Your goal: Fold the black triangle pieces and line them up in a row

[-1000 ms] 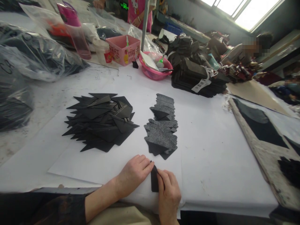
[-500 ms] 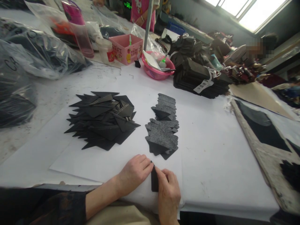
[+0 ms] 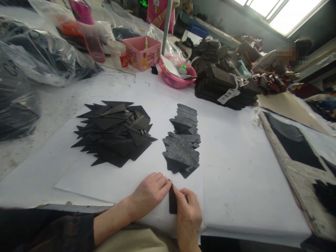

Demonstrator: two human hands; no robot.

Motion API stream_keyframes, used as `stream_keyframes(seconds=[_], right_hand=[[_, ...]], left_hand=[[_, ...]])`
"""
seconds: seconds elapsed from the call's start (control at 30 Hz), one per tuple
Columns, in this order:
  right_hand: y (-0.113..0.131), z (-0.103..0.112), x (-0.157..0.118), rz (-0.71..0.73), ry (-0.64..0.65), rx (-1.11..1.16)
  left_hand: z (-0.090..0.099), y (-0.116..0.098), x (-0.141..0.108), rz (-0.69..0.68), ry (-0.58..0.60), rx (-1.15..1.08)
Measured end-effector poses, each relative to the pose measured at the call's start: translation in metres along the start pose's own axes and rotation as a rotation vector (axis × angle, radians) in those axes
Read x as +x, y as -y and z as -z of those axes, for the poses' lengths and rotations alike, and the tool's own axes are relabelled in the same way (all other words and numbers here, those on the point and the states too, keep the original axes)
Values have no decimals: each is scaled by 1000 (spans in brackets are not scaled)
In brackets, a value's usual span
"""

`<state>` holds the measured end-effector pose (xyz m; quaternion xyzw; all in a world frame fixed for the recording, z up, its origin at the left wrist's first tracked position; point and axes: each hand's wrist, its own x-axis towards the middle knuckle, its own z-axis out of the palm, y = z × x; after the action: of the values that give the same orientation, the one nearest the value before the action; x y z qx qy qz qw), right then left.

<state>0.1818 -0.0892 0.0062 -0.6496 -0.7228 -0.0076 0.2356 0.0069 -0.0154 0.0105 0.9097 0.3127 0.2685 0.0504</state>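
Near the front edge of the table lies a small dark piece of sheet material (image 3: 172,202), its lower end narrow and straight. My left hand (image 3: 153,189) pinches its top tip with closed fingers. My right hand (image 3: 188,211) grips its right edge between thumb and fingers, close to the left fingertips. Just beyond my hands is an overlapping row of grey-speckled pieces (image 3: 181,150), with a few dark faces showing. Left of that row sits a heap of pointed black pieces (image 3: 115,133).
White paper (image 3: 231,168) covers the table. At the back stand a pink basket (image 3: 141,52), a pink bowl (image 3: 175,82), a bottle (image 3: 91,38) and a tagged black stack (image 3: 223,87). Plastic bags (image 3: 52,52) lie left; a board (image 3: 283,168) lies right. Other people are farther back.
Both hands keep their hold on the dark piece and have barely moved. The view has shifted very slightly.
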Motion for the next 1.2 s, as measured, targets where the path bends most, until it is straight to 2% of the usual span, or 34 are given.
stream_keyframes(seconds=[0.53,0.9,1.03,1.2], right_hand=[[1,3,2,29,7,-35],[2,2,1,19,-11,-35],[10,-7,4,-3,-3,-15],[30,-18,16,-56,-52,-22]], left_hand=[[-2,-1,1,-2,-5,53],[-2,-3,1,7,66,116],[6,5,2,-18,83,153],[18,27,0,-93,101,168]])
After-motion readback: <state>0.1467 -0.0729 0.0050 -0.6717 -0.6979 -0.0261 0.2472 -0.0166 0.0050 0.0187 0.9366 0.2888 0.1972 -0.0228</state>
